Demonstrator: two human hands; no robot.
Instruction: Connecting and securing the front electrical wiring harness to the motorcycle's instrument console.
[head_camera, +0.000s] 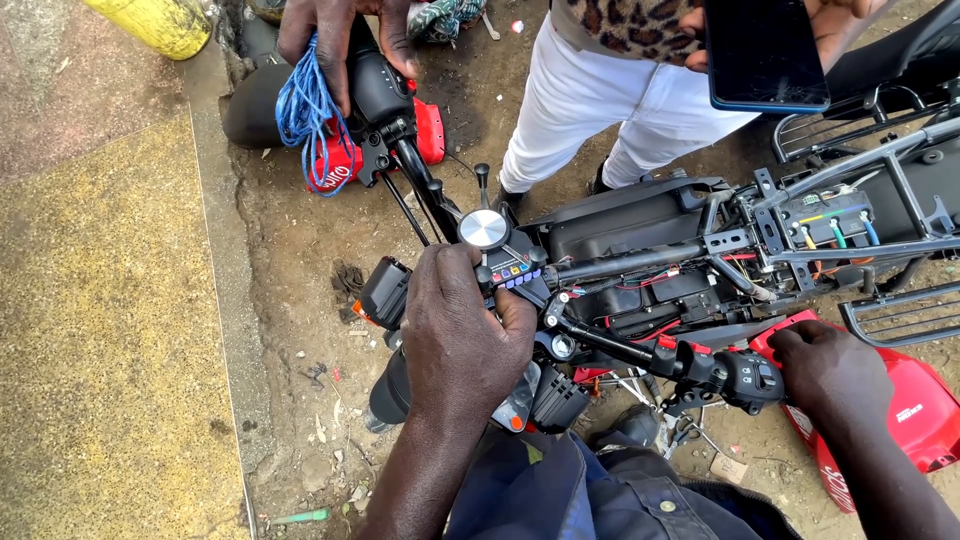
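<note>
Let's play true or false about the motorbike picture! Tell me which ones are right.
1. The left hand covers the middle of the black handlebar. True.
2. The right hand holds a phone. False: it grips the black right handlebar grip; another person holds the dark phone.
3. The bundle of rope is green. False: it is blue.
4. A round silver cap sits above the left hand. True.
5. The standing person wears white trousers. True.

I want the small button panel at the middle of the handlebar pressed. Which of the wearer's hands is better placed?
Left. The left hand already rests against the button panel, fingers beside it. The right hand grips the far handlebar end.
</note>
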